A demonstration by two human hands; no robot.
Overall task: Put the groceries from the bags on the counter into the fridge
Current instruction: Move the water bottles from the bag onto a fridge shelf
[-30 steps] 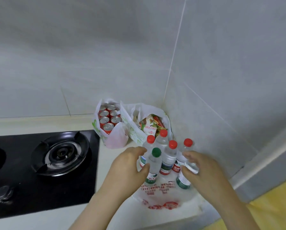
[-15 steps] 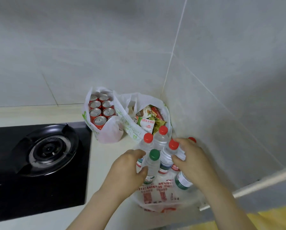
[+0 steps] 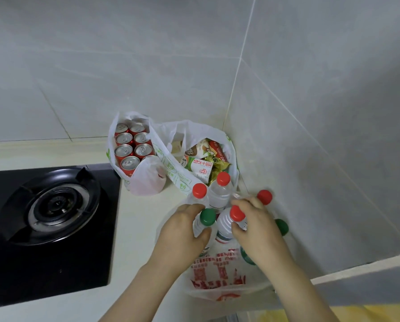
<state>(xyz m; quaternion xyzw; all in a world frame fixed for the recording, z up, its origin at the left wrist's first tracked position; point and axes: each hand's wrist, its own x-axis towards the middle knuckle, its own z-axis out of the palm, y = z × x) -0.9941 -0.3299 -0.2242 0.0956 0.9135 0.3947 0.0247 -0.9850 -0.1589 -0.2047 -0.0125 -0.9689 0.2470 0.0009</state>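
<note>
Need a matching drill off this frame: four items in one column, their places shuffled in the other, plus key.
1 red cans
2 milk carton
3 green-capped bottle
4 burner

A in the left hand grip
B in the bag nearest the hob
C on the black hob
D in the bag at the wall corner

Pairs: 1-B, 2-D, 3-A, 4-C

Clear plastic bottles (image 3: 219,198), metal cans (image 3: 129,163), glossy black hob (image 3: 48,228).

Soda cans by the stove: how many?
7 red cans show in the white bag: three rows of two, then one in front; an eighth may hide under the fold.
</note>
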